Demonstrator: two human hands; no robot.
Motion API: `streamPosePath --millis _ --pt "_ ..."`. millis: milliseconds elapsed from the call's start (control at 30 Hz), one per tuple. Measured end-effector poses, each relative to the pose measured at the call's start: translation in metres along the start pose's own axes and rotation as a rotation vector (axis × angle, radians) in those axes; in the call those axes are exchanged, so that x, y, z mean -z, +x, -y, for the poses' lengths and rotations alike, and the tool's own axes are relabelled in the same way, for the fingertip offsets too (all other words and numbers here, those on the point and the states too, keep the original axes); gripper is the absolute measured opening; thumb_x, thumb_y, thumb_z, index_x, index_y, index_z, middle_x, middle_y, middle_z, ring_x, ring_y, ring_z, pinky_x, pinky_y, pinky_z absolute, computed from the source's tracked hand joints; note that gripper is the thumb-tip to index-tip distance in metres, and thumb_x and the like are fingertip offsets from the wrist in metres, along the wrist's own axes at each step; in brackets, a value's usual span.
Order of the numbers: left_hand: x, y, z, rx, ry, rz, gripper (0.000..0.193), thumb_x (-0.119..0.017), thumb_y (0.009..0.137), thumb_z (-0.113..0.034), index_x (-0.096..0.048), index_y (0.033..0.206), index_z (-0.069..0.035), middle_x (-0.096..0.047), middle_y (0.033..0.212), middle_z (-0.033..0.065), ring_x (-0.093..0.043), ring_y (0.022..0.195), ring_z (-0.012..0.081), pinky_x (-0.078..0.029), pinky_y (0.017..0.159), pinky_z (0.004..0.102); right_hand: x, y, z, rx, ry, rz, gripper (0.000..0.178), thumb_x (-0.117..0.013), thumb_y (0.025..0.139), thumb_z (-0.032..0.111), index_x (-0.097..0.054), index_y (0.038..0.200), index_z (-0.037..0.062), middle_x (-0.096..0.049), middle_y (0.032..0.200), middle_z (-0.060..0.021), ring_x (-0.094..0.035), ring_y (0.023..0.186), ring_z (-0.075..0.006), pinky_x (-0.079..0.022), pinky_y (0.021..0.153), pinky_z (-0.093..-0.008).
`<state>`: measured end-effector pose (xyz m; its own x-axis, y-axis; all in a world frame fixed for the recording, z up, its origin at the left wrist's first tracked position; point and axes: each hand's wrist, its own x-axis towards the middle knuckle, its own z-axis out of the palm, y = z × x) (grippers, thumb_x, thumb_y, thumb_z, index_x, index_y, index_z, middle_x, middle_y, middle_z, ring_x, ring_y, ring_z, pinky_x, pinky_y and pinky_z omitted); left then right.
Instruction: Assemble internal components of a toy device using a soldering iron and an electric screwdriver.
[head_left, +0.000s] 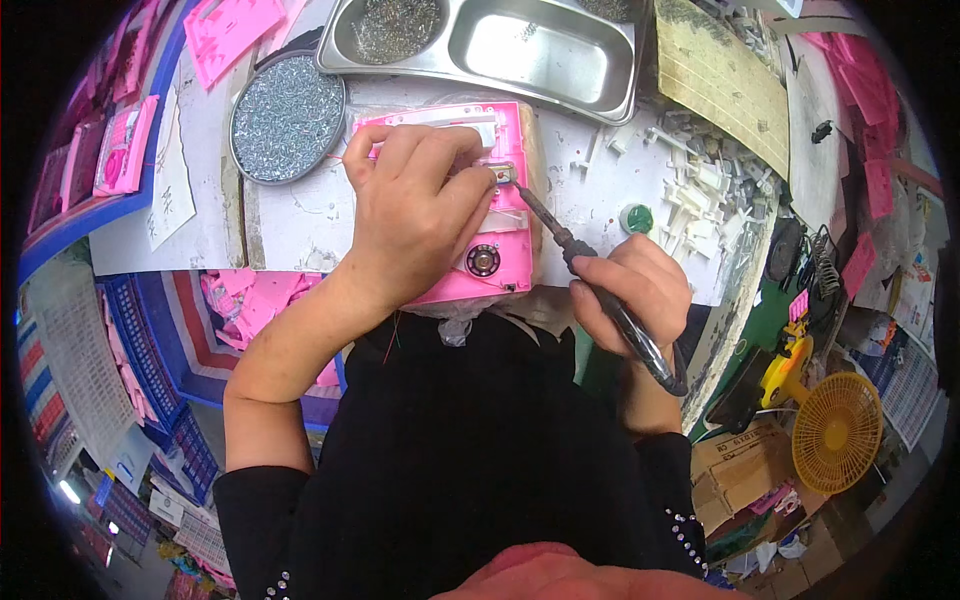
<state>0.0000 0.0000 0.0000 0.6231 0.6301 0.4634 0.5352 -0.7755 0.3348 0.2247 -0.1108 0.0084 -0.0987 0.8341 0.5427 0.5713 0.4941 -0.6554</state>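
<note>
My right hand (640,290) grips a soldering iron (562,236) with a dark handle. Its tip meets a small metal-edged part (502,172) on a pink plastic housing (516,130). My left hand (415,200) lies over the housing, its fingertips pinched together beside that part; what they hold is hidden. A small round speaker (483,261) sits in the housing's lower right area. Thin red and green wires (393,335) hang below my left wrist. Under the housing is a plastic-wrapped pad (540,200).
A round dish of small screws (288,118) stands left, with a metal tray (610,100) behind the housing. White plastic pieces (700,200) are heaped right, near a small green-topped pot (636,219). Pink parts (250,300) fill a bin below left; a yellow fan (837,433) stands lower right.
</note>
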Motion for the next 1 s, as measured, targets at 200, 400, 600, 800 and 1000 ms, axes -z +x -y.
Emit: streamPosePath --millis 200,400,600,800,1000 --pt "0.0 0.0 -0.001 -0.004 -0.008 -0.011 0.018 -0.083 0.075 -0.014 -0.074 0.091 -0.015 -0.064 0.101 -0.0021 -0.061 0.093 0.018 -0.031 0.094 0.0422 0.0 0.001 0.002 -0.005 -0.025 0.013 0.027 -0.081 0.067 -0.003 -0.076 0.093 0.0018 -0.057 0.063 -0.0039 -0.053 0.052 -0.0192 -0.04 0.049 -0.031" --pt "-0.001 0.0 0.0 -0.002 -0.017 -0.013 0.018 -0.083 0.075 -0.013 -0.074 0.091 -0.014 -0.064 0.1 -0.0019 -0.061 0.093 0.018 -0.032 0.095 0.0428 0.002 0.004 0.009 -0.004 -0.072 0.051 0.03 -0.081 0.065 -0.004 -0.076 0.093 0.0022 -0.057 0.063 -0.0033 -0.052 0.054 -0.0194 -0.04 0.049 -0.0315" --pt "-0.001 0.0 -0.001 0.006 -0.026 -0.016 0.017 -0.083 0.075 -0.013 -0.074 0.09 -0.014 -0.064 0.1 -0.0019 -0.062 0.092 0.0177 -0.032 0.095 0.0432 0.001 0.007 0.019 -0.005 -0.129 0.105 0.038 -0.084 0.06 -0.003 -0.076 0.097 0.0042 -0.056 0.066 -0.0026 -0.053 0.056 -0.0197 -0.04 0.05 -0.0317" --pt "-0.002 -0.001 0.0 0.004 -0.025 -0.018 0.017 -0.083 0.075 -0.013 -0.074 0.09 -0.014 -0.064 0.099 -0.002 -0.062 0.091 0.0176 -0.032 0.095 0.0431 0.002 0.007 0.024 -0.009 -0.167 0.169 0.043 -0.085 0.057 0.001 -0.076 0.099 0.0057 -0.053 0.069 -0.0019 -0.052 0.059 -0.0206 -0.04 0.052 -0.0332" --pt "-0.002 -0.001 0.0 0.008 -0.024 -0.012 0.017 -0.083 0.076 -0.014 -0.074 0.09 -0.014 -0.064 0.098 -0.0021 -0.062 0.091 0.0173 -0.032 0.095 0.0428 0.001 0.003 0.025 0.001 -0.181 0.197 0.043 -0.085 0.057 0.007 -0.077 0.099 0.0082 -0.049 0.069 -0.0012 -0.05 0.06 -0.0207 -0.039 0.053 -0.0342"
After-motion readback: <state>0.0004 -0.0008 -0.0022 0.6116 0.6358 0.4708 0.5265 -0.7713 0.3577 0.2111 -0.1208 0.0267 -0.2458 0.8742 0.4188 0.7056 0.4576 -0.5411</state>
